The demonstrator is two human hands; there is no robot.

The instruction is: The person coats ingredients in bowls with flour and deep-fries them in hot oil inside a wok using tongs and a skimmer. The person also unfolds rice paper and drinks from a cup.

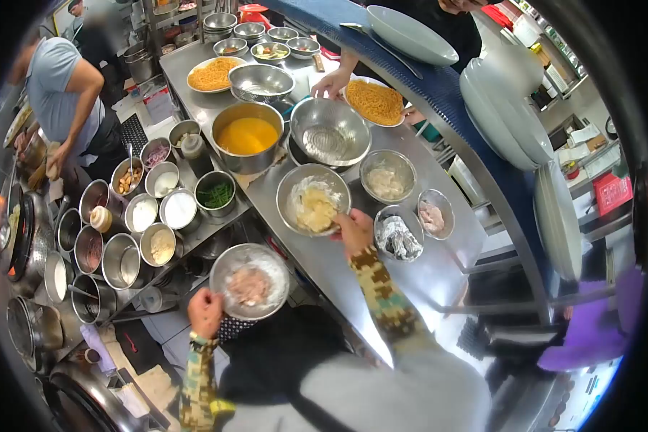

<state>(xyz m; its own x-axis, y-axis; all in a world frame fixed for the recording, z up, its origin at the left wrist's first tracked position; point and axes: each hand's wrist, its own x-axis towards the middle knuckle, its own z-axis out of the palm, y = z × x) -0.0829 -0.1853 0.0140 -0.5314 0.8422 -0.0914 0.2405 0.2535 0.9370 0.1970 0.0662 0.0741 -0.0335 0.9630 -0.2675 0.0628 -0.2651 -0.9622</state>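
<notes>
Hand (L) clenched on L rim of meat bowl, metal, pinkish meat + white powder inside, lower ctr of frame, just off worktop edge. Hand (R) grasping lower-R rim of batter bowl, yellow lump + white powder in it, ctr of frame, on worktop. Camo sleeves on both arms.

Just R of hand (R): foil bowl, w/ small bowl of pale meat next to it; bowl of pale paste above. Big metal bowl above batter bowl, orange-liquid pot to its L.

Ctr-L of frame: cluster of metal tubs, incl. chopped greens & white stuff.

Upper ctr: 2 noodle plates, another person's hand near the R one. Upper R: pale dishes on blue shelf. Upper L: person in light-blue shirt.
</notes>
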